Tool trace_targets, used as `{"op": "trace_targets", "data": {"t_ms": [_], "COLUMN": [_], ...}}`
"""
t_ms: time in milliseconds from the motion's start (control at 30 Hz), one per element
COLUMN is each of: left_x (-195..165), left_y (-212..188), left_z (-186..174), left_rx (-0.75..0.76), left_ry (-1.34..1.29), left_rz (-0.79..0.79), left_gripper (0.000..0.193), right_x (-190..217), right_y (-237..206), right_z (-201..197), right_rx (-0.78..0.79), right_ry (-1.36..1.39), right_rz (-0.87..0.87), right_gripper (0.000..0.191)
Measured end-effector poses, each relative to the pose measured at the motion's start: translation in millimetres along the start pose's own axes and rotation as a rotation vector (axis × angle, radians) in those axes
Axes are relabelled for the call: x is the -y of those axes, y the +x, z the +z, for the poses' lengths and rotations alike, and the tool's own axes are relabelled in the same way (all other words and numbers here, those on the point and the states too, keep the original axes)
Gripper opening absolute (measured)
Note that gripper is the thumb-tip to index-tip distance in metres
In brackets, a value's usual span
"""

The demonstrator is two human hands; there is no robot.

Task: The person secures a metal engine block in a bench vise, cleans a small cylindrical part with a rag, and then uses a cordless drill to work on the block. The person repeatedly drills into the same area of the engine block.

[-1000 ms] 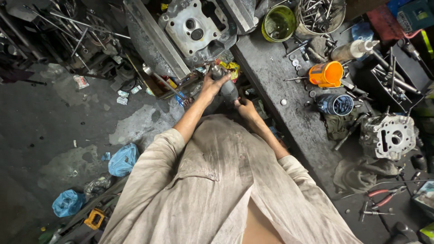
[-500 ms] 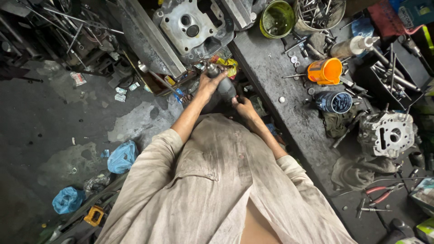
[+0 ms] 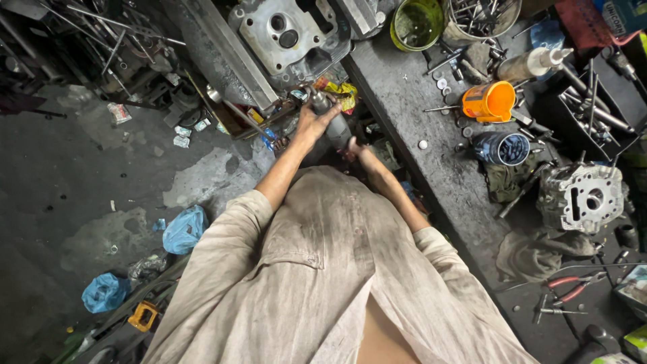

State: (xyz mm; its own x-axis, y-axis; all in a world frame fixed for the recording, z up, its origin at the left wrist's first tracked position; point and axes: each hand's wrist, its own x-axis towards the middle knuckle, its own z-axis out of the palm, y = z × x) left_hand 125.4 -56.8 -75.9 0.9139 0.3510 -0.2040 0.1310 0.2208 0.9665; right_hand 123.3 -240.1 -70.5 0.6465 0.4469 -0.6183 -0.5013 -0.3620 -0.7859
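Head view: both hands wrapped around a dark, cylindrical power tool (image 3: pixel 333 125), left hand (image 3: pixel 311 123) gripping the front, right hand (image 3: pixel 356 149) closed on the rear, just below a gray cast-metal engine part (image 3: pixel 283 34), beside the grimy desk (image 3: pixel 418 121).

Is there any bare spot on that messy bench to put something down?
Yes: the dark bench is bare from the green tub down toward the grey rag, left of the orange cup. Right of that, tools and the engine casting crowd it.
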Motion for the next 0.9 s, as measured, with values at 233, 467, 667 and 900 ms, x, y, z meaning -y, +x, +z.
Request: {"op": "trace_targets", "data": {"t_ms": [233,467,667,900], "left_x": [-2.0,0.1,0.3,-1.2], "left_y": [-2.0,-1.3,0.3,1.2], "left_z": [1.5,4.2,1.1,1.3], "left_rx": [0.018,0.013,0.000,-0.001], "left_ry": [-0.066,-0.092,-0.027,-0.020], "left_rz": [0.079,0.023,0.005,0.041], "left_gripper": [0.024,0.024,0.026,0.025], "right_x": [9.4,3.7,-5.3,-0.9], "right_y": [-14.4,-14.6,-6.5,-3.7], "right_z": [8.2,0.9,-2.4,-0.5], "right_rx": [-0.059,-0.042,-0.030,0.017], "right_ry": [0.152,0.070,0.070,0.053], "right_rz": [0.207,0.159,0.175,0.124], "right_gripper": [0.051,0.058,0.058,0.042]}}
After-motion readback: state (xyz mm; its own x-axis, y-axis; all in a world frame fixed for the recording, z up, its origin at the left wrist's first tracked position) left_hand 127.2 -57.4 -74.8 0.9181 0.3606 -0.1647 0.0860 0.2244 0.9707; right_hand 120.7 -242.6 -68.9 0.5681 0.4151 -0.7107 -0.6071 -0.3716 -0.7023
